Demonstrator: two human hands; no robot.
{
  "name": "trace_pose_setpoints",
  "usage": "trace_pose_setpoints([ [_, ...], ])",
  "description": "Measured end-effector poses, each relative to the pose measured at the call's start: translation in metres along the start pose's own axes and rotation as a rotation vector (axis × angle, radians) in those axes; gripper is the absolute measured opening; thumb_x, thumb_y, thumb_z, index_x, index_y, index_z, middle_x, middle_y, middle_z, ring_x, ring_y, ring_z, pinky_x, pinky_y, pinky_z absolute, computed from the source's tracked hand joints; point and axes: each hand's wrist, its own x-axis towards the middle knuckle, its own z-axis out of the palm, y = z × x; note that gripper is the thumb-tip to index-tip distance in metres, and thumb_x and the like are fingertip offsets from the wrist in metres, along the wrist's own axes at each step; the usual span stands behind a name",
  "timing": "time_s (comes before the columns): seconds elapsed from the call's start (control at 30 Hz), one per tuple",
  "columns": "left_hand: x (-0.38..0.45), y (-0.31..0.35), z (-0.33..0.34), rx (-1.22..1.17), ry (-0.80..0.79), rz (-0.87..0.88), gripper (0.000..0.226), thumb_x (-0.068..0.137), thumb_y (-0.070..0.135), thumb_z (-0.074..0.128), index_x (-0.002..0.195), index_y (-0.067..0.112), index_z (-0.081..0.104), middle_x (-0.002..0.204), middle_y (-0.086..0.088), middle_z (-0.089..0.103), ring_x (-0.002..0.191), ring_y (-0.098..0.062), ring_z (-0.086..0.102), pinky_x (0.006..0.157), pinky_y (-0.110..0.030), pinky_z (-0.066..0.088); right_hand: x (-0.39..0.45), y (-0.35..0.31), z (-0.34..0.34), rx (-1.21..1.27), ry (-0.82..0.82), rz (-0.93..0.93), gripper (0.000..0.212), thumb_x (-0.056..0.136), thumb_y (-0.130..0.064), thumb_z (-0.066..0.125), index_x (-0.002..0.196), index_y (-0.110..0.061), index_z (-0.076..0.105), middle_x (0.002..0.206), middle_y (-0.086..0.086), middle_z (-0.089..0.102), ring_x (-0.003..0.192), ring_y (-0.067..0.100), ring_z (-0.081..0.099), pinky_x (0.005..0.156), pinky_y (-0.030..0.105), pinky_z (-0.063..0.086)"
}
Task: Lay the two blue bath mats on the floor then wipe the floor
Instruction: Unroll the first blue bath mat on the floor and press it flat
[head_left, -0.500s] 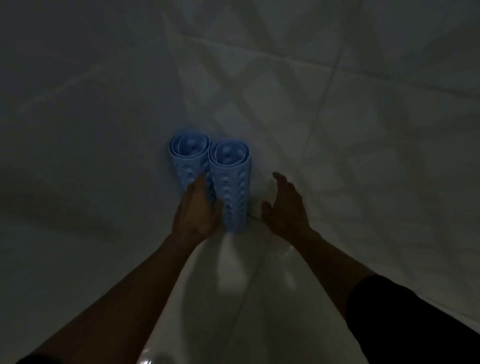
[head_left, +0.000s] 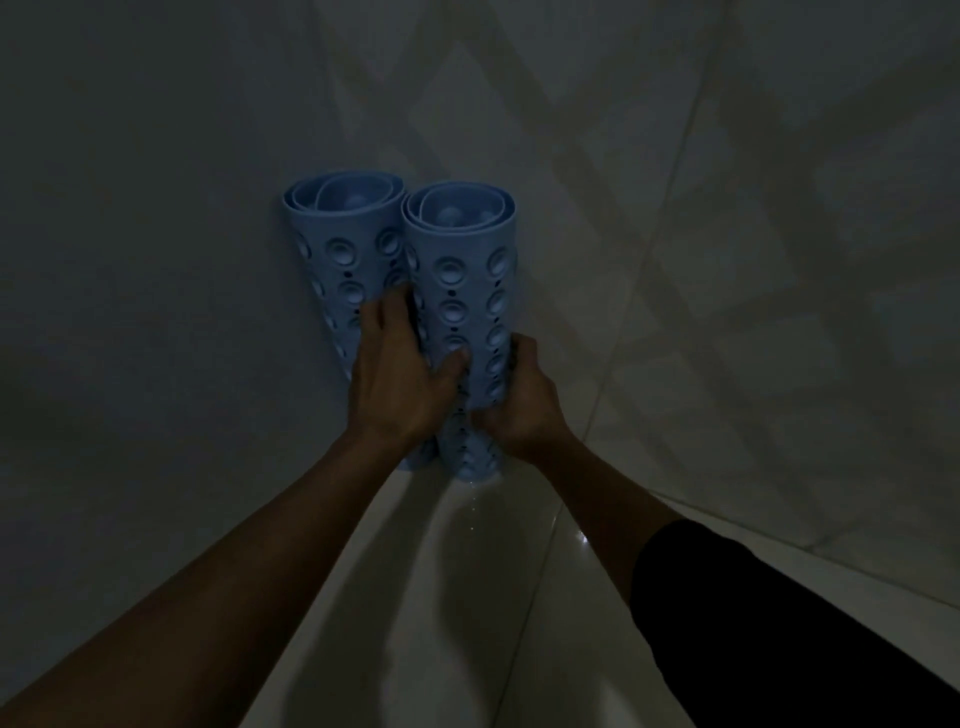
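Observation:
Two rolled blue bath mats with suction cups stand upright side by side in a dim tiled corner. The left roll (head_left: 332, 244) leans against the wall; the right roll (head_left: 462, 270) touches it. My left hand (head_left: 400, 374) grips the left roll low down, its fingers between the two rolls and its thumb across the right one. My right hand (head_left: 519, 400) curls round the lower right side of the right roll.
A dark wall (head_left: 130, 260) rises on the left and a tiled wall (head_left: 727, 208) on the right. The glossy tiled floor (head_left: 467, 597) below the rolls shows small wet spots and a grout line.
My right hand, open beside the right roll before, now grips it. My left hand has wrapped further round the rolls. The view has come closer.

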Motion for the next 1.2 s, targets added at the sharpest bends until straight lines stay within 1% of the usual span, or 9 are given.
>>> trace_pose_setpoints([
  [0.27, -0.016, 0.02, -0.009, -0.216, -0.098, 0.04, 0.058, 0.087, 0.013, 0.074, 0.132, 0.004, 0.039, 0.131, -0.005, 0.057, 0.113, -0.007, 0.054, 0.092, -0.025, 0.048, -0.017, -0.002, 0.001, 0.019, 0.14, 0.023, 0.052, 0.081, -0.012, 0.076, 0.12, -0.007, 0.042, 0.111, 0.002, 0.062, 0.101, 0.022, 0.063, 0.081, 0.041, 0.055],
  [0.4, -0.034, 0.032, -0.016, -0.33, -0.103, -0.022, 0.063, 0.08, 0.017, 0.081, 0.126, 0.008, 0.039, 0.12, 0.002, 0.059, 0.104, 0.0, 0.061, 0.087, -0.023, 0.055, -0.051, -0.013, -0.012, 0.11, 0.19, 0.017, 0.052, 0.08, -0.002, 0.075, 0.12, 0.002, 0.043, 0.116, 0.016, 0.063, 0.105, 0.031, 0.063, 0.084, 0.052, 0.054],
  [0.5, -0.041, 0.049, -0.025, -0.473, -0.12, -0.1, 0.086, 0.07, 0.021, 0.09, 0.138, 0.013, 0.038, 0.125, 0.009, 0.056, 0.111, 0.009, 0.056, 0.089, -0.018, 0.054, -0.082, -0.028, -0.033, 0.154, 0.196, 0.06, 0.052, 0.074, 0.004, 0.077, 0.116, -0.002, 0.047, 0.109, 0.008, 0.064, 0.098, 0.02, 0.063, 0.081, 0.039, 0.054],
  [0.57, -0.04, 0.063, -0.033, -0.58, -0.202, -0.156, 0.101, 0.06, 0.034, 0.094, 0.145, 0.018, 0.042, 0.133, 0.007, 0.059, 0.118, -0.003, 0.059, 0.093, -0.027, 0.054, -0.108, -0.042, -0.052, 0.19, 0.195, 0.098, 0.055, 0.071, 0.002, 0.079, 0.115, -0.009, 0.049, 0.105, -0.003, 0.063, 0.092, 0.008, 0.062, 0.077, 0.027, 0.051],
  [0.63, -0.038, 0.081, -0.037, -0.651, -0.292, -0.134, 0.085, 0.056, 0.05, 0.092, 0.13, 0.025, 0.061, 0.124, 0.006, 0.069, 0.112, -0.013, 0.066, 0.091, -0.041, 0.058, -0.136, -0.056, -0.074, 0.194, 0.216, 0.098, 0.057, 0.073, -0.003, 0.081, 0.119, -0.01, 0.049, 0.109, -0.002, 0.064, 0.095, 0.007, 0.063, 0.077, 0.023, 0.052],
  [0.73, -0.047, 0.121, -0.036, -0.765, -0.378, -0.108, 0.064, 0.063, 0.059, 0.085, 0.118, 0.033, 0.065, 0.114, 0.012, 0.073, 0.104, -0.007, 0.07, 0.085, -0.039, 0.06, -0.176, -0.082, -0.11, 0.174, 0.285, 0.081, 0.057, 0.077, -0.01, 0.08, 0.125, -0.012, 0.049, 0.118, 0.001, 0.064, 0.102, 0.012, 0.064, 0.085, 0.027, 0.054],
  [0.9, -0.081, 0.19, -0.015, -0.999, -0.418, -0.112, 0.06, 0.074, 0.029, 0.087, 0.125, 0.031, 0.056, 0.118, 0.011, 0.07, 0.106, -0.009, 0.069, 0.078, -0.021, 0.058, -0.233, -0.104, -0.166, 0.113, 0.399, 0.115, 0.056, 0.081, -0.012, 0.077, 0.13, -0.013, 0.05, 0.12, 0.002, 0.064, 0.105, 0.011, 0.062, 0.085, 0.026, 0.054],
  [1.03, -0.111, 0.232, 0.013, -1.118, -0.447, -0.271, 0.062, 0.07, 0.031, 0.089, 0.125, 0.024, 0.061, 0.115, 0.011, 0.073, 0.103, -0.009, 0.071, 0.079, -0.023, 0.06, -0.279, -0.085, -0.204, 0.067, 0.485, 0.248, 0.073, 0.073, -0.032, 0.085, 0.135, -0.026, 0.046, 0.125, -0.007, 0.058, 0.105, 0.008, 0.058, 0.08, 0.019, 0.052],
  [1.2, -0.165, 0.276, 0.07, -1.199, -0.673, -0.472, 0.065, 0.069, 0.034, 0.09, 0.128, 0.021, 0.065, 0.115, 0.002, 0.074, 0.102, -0.018, 0.073, 0.079, -0.036, 0.061, -0.344, -0.022, -0.245, 0.297, 0.46, 0.588, 0.127, 0.054, -0.063, 0.081, 0.155, -0.029, 0.011, 0.154, -0.003, 0.032, 0.118, 0.002, 0.039, 0.087, 0.019, 0.041],
])
